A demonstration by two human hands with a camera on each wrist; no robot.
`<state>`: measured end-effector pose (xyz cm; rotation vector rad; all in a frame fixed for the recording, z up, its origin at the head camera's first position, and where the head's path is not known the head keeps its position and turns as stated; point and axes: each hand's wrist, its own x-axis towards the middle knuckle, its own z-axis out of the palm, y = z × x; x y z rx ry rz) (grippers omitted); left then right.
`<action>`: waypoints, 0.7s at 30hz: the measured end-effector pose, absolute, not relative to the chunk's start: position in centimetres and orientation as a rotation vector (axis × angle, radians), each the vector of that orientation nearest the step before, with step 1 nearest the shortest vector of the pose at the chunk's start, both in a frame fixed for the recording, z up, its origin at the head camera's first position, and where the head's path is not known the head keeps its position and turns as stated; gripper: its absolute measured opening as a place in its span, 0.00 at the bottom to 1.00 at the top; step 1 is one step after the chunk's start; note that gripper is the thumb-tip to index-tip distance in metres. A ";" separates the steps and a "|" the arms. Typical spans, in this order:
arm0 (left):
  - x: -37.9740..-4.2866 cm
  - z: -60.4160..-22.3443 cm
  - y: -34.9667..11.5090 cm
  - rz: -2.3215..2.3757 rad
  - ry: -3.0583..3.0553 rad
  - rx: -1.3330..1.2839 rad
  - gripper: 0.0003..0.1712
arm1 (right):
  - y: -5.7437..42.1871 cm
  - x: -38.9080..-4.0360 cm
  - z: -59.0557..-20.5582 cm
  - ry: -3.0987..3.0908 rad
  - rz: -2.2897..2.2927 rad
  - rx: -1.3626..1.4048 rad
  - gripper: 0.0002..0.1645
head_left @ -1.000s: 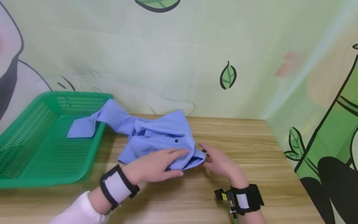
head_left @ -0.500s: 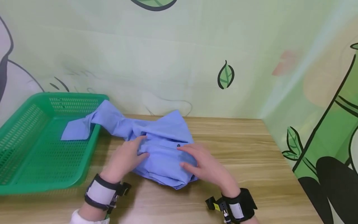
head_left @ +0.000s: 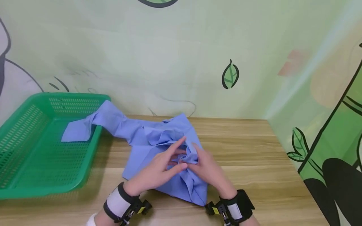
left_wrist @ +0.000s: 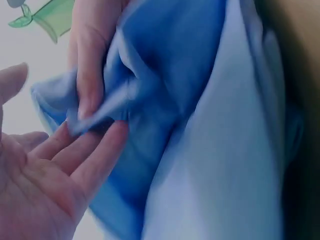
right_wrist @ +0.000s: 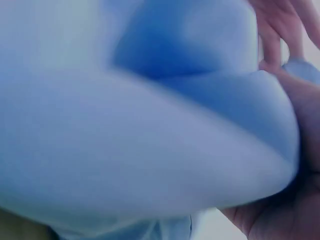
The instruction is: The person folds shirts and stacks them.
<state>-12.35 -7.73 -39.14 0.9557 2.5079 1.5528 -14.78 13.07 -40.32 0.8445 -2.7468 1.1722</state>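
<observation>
While the right grip point(head_left: 209, 168) pinches a bunch of it, the blue garment point(head_left: 139, 156) lies on the counter point(head_left: 240, 144), right of the green basket point(head_left: 42, 191).
Left grip point(head_left: 156, 170) spread, fingertips touching the garment; narrow end hangs into the basket.

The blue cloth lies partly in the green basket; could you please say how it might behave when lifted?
The blue cloth is probably floppy, since it bunches into soft folds by the right hand. Its end in the green basket may trail, as it drapes over the side. Rolling seems unlikely, as it lies loosely on the table.
</observation>
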 end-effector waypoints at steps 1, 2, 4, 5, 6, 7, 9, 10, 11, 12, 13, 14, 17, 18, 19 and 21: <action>-12.5 -39.0 -8.0 1.569 2.527 0.952 0.40 | 13.4 -15.0 -40.2 -2.749 1.239 0.772 0.27; -12.7 -38.8 -8.4 1.577 2.563 0.944 0.39 | 13.8 -15.2 -39.9 -2.750 1.335 0.678 0.24; -13.1 -38.8 -9.4 1.545 2.727 0.916 0.35 | 14.7 -15.5 -39.3 -2.729 1.554 0.428 0.20; -13.3 -38.8 -9.9 1.503 2.832 0.879 0.33 | 15.2 -15.7 -38.9 -2.675 1.700 0.296 0.20; -13.6 -38.8 -10.5 1.455 2.929 0.837 0.31 | 15.8 -15.9 -38.5 -2.589 1.838 0.164 0.20; -13.8 -38.8 -11.1 1.394 3.021 0.779 0.31 | 16.4 -16.0 -38.2 -2.462 1.989 0.068 0.20; -14.1 -39.0 -12.2 1.262 3.134 0.655 0.32 | 17.7 -16.4 -37.4 -2.128 2.274 -0.051 0.20; -14.1 -39.1 -12.8 1.182 3.141 0.580 0.34 | 18.4 -16.5 -37.1 -1.953 2.383 -0.067 0.22; -14.1 -39.2 -13.3 1.086 3.126 0.516 0.36 | 19.1 -16.7 -36.8 -1.789 2.478 -0.068 0.21; -14.1 -39.4 -13.7 0.991 3.085 0.472 0.38 | 20.0 -16.9 -36.6 -1.646 2.546 -0.071 0.21; -14.0 -39.5 -14.0 0.892 3.024 0.427 0.40 | 20.8 -17.0 -36.4 -1.536 2.584 -0.085 0.21; -13.9 -39.7 -14.2 0.802 2.960 0.402 0.41 | 21.6 -17.1 -36.2 -1.452 2.600 -0.114 0.22; -13.8 -40.3 -14.5 0.612 2.831 0.414 0.41 | 24.1 -17.3 -36.1 -1.383 2.562 -0.286 0.24; -13.8 -40.5 -14.4 0.592 2.809 0.434 0.40 | 24.8 -17.3 -36.1 -1.409 2.508 -0.370 0.28; -13.8 -40.7 -14.2 0.587 2.805 0.462 0.39 | 25.4 -17.4 -36.2 -1.445 2.436 -0.444 0.32; -13.9 -41.0 -13.8 0.595 2.828 0.546 0.35 | 26.3 -17.3 -36.1 -1.562 2.261 -0.572 0.40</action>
